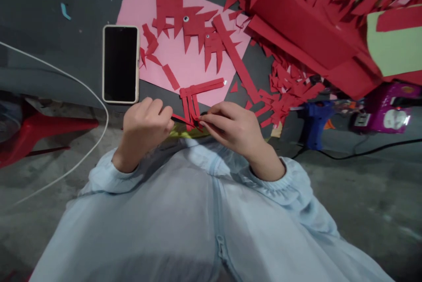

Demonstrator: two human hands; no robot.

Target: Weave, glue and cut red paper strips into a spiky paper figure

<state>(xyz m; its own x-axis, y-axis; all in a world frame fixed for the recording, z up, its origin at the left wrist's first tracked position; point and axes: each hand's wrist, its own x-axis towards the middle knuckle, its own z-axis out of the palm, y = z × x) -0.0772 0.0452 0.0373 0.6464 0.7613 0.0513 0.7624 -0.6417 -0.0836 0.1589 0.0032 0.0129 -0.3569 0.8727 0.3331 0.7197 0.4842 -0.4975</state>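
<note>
Near the table's front edge, my left hand [147, 120] is closed around the left end of a thin red strip [180, 118]. My right hand [231, 126] pinches the red strips at their lower right, fingertips pressed together. Just above, several woven red strips [188, 93] hang over the edge, one reaching right across the pink sheet [194, 68]. On that sheet lie three red paper fish shapes with googly eyes, the largest [169, 5] at the top. A long red strip [238, 60] slants down beside them.
A phone [120, 64] lies left of the pink sheet. Large red card [306, 31] and heaped red scraps [292, 84] cover the right side. A blue glue gun [311, 123] and purple box [384, 110] sit at the right edge. A white cable [82, 83] curves at left.
</note>
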